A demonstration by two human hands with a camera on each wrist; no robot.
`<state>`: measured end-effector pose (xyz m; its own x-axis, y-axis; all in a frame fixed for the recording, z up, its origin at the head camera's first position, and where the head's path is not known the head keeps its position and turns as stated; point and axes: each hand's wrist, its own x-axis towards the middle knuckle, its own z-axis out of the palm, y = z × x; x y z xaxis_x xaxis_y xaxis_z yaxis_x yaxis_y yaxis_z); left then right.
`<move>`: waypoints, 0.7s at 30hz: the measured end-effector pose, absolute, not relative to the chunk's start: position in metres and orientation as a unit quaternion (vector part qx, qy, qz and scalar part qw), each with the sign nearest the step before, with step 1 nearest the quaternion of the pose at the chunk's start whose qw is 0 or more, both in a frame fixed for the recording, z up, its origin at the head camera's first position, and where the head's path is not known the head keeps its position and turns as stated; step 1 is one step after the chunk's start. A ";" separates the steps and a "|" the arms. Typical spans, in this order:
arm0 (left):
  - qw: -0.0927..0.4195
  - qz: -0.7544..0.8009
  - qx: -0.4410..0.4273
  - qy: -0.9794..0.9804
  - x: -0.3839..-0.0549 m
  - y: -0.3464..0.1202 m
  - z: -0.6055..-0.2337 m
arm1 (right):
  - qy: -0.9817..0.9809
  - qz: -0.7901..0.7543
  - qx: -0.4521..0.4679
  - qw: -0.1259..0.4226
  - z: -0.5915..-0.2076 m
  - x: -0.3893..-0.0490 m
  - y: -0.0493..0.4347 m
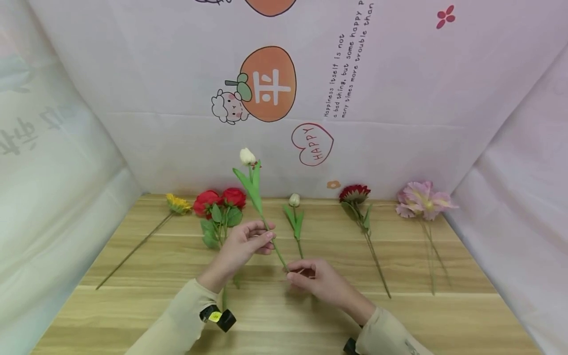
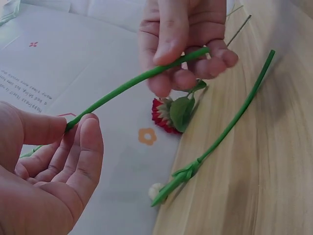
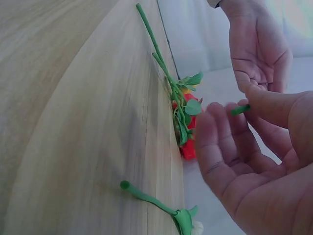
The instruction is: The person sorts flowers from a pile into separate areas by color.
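Observation:
A white tulip (image 1: pixel 255 190) with green leaves is held up at a slant above the table, its bloom toward the back wall. My left hand (image 1: pixel 248 239) pinches its stem around the middle between thumb and fingers. Lower down, my right hand (image 1: pixel 321 281) pinches the same stem close to its cut end, which pokes out past the fingers in the right wrist view. A second white tulip (image 1: pixel 295 222) lies on the table just behind my right hand. In the left wrist view both hands sit along the green stem (image 2: pixel 122 90), a short span apart.
On the wooden table (image 1: pixel 284 325) lie a yellow flower (image 1: pixel 178 203) at left, red roses (image 1: pixel 222 202) beside my left hand, a dark red flower (image 1: pixel 355 194) and a pink flower (image 1: pixel 424 201) at right. A printed white cloth (image 1: pixel 177 148) hangs behind.

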<state>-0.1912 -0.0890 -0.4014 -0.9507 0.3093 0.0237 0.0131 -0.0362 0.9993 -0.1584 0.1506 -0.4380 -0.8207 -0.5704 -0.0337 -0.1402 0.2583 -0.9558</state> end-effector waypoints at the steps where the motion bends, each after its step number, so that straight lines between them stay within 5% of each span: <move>1: 0.107 0.711 0.117 0.685 -0.192 -0.088 -0.403 | 0.776 -0.557 -0.232 0.183 -0.437 -0.158 0.151; 21: 0.119 0.659 0.106 0.735 -0.193 -0.081 -0.422 | 0.800 -0.540 -0.208 0.156 -0.442 -0.161 0.170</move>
<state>-0.1931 -0.0807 -0.4220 -0.9495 0.3118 -0.0353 -0.0011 0.1090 0.9940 -0.1609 0.1702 -0.4416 -0.8642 -0.5025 -0.0253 -0.1648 0.3303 -0.9294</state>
